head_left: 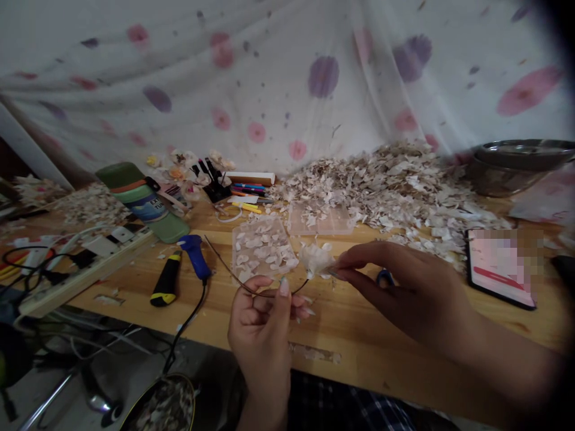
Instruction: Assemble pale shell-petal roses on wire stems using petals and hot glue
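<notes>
My left hand is closed around a thin, curved brown wire stem. At the stem's right end sits a white flower of layered, thin petals. My right hand pinches a pale petal at the flower's right edge; whether that petal is joined to the flower I cannot tell. Just behind the hands lies a clear plastic tray with loose white petals in it. A second shallow clear tray stands behind the flower, petals scattered over its back part.
A large heap of whitish petals covers the back right, beside a metal bowl. A phone lies at right. Leftward are a blue glue gun, a black-and-yellow handled tool, a green bottle and a power strip.
</notes>
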